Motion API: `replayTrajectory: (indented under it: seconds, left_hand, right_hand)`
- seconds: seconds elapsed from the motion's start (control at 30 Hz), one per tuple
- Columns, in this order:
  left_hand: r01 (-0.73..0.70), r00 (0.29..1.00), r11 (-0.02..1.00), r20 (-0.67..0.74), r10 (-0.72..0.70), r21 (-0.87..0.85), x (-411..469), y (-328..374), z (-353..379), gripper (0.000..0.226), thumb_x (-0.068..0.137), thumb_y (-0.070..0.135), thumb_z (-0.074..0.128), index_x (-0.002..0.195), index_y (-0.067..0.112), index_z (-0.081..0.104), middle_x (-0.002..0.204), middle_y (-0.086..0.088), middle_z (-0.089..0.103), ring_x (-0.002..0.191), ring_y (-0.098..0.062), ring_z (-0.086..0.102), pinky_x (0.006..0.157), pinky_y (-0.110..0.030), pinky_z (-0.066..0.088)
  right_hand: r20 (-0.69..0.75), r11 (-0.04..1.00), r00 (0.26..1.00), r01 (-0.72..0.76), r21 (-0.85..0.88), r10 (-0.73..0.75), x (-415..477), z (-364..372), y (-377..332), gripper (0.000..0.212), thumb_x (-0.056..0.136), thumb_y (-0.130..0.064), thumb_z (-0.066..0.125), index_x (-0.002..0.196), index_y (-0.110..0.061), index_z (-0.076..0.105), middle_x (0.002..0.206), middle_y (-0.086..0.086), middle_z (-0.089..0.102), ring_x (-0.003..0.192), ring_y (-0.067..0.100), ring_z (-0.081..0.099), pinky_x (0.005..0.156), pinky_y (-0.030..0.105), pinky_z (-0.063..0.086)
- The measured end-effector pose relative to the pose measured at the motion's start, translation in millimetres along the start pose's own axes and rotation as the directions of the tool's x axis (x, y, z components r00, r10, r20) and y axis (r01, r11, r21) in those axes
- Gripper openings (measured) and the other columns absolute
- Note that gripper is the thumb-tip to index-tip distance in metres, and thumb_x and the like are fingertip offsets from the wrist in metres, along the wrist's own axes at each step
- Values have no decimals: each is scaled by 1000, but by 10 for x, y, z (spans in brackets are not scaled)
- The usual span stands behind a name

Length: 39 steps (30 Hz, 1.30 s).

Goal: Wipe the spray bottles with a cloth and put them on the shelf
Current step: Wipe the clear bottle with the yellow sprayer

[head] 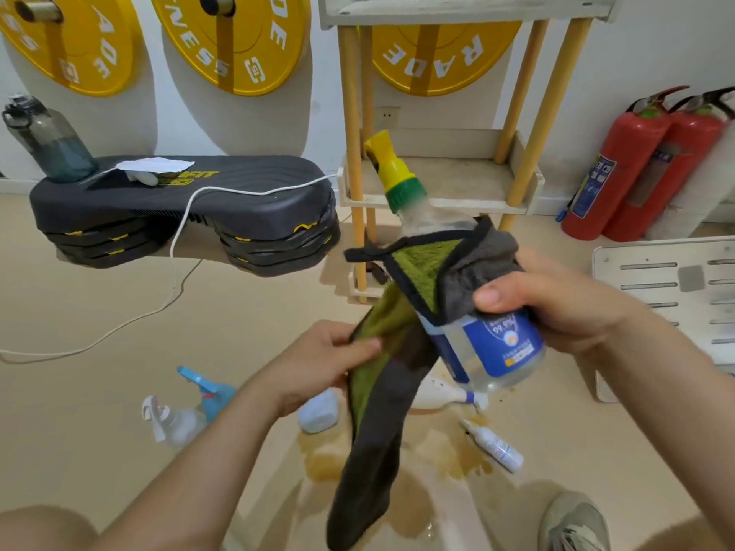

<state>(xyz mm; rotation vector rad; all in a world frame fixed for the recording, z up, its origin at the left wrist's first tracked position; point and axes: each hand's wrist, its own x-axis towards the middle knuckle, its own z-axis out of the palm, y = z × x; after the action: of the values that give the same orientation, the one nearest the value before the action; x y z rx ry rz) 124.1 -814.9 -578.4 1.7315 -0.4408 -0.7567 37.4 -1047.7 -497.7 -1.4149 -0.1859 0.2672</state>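
Before the shelf (457,180), your right hand (557,308) grips a spray bottle (501,351), left hand (318,359) pinching the cloth (378,423) draped on it.

White wall (330,93) straight ahead, and three yellow weight plates (234,41) hang on it, white lettering showing. Below them a dark step platform (179,196) sits on stacked risers, a grey water bottle (47,141) upright at its left end and a white cable (187,220) trailing off it across the beige floor (99,304). To the right stands a shelf (469,180) on pale wooden legs, a wall socket (387,115) behind it. Two red fire extinguishers (620,169) lean in the corner. A brown stain (449,455) marks the floor nearby.
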Motion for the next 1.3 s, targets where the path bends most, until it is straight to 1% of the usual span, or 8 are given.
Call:
replayTrajectory:
  seconds: [0.13,0.23,0.4,0.5,0.73,0.87,1.07,1.3]
  left_hand:
    - [-106,959,994,-262,108,25,-31,214,-43,14,92,13,66,83,11,77,76,-8,75,67,-17,67,65,-29,52]
    - [-71,967,995,-250,50,-76,-131,403,75,9,90,8,67,92,6,75,82,-14,74,66,-19,67,58,-24,52]
    - [16,1000,818,-4,-23,-575,-227,526,301,52,82,-22,30,117,-6,65,111,-25,70,91,-31,69,77,-34,60]
    - [-43,998,809,-70,3,-587,-200,494,367,57,86,-27,37,129,3,60,114,-18,69,90,-26,72,79,-34,61]
    - [-232,876,970,-448,178,-68,-97,432,301,38,86,14,74,120,23,60,102,4,67,74,-9,63,66,-22,55]
    - [-168,874,913,-485,-36,-371,-40,422,327,31,96,32,59,118,18,44,93,-9,71,79,-12,72,66,-29,58]
    - [-255,886,829,-463,-5,-498,20,484,186,27,96,18,49,108,2,66,104,-19,73,94,-25,70,81,-35,59]
    - [-182,978,655,-202,46,-733,66,447,50,31,73,11,59,100,4,71,103,-26,69,97,-36,69,85,-46,58]
  right_hand:
    - [-259,974,960,-149,-172,102,31,-12,83,38,61,-5,83,93,-10,65,76,3,74,69,15,71,58,23,57]
    - [-441,919,888,-274,-283,129,122,21,282,42,67,-10,86,102,-19,63,85,-1,76,78,15,73,68,29,60]
    - [-659,856,750,-304,-418,-56,312,125,558,81,47,-43,85,119,-28,50,110,-8,66,102,11,63,88,38,56]
    - [-701,875,703,-261,-408,-117,378,192,625,77,56,-37,88,120,-28,48,112,-11,64,102,8,62,89,35,55]
    - [-573,981,817,-52,-188,-67,503,352,658,80,62,-27,93,129,-24,49,117,-6,70,103,7,70,88,31,59]
    - [-455,940,871,24,-341,-187,529,540,705,74,68,-14,88,127,-23,44,117,-5,69,108,8,67,93,35,57]
    - [-327,880,890,150,-451,-319,557,665,669,78,66,-16,88,130,-30,45,127,0,62,120,20,61,98,48,51]
    - [-187,901,978,5,-433,-96,441,579,443,82,69,-13,86,133,-29,40,120,-9,65,111,7,64,94,37,55]
